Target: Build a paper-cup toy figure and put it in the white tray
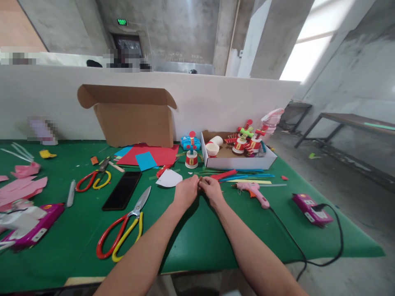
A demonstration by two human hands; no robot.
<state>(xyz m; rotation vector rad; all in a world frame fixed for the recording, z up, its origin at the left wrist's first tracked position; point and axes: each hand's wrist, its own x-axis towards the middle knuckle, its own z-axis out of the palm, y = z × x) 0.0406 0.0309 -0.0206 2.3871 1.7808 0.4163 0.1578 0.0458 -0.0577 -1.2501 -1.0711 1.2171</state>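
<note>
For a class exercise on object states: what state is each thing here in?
Left hand: fingers curled
Right hand: pinching small brown piece
Large scissors: blades closed
Small scissors: lying flat
Phone: flat, screen dark
Glue gun: laid down
White box: open
Front cup figure: upright
Right power strip: plug inserted
Exit sign: lit

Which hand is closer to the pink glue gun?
Right: the right hand is to the left of the pink glue gun; the left hand is farther left, past the right hand.

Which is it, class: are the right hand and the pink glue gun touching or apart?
Apart: the head view shows green tabletop between the right hand and the pink glue gun.
</note>
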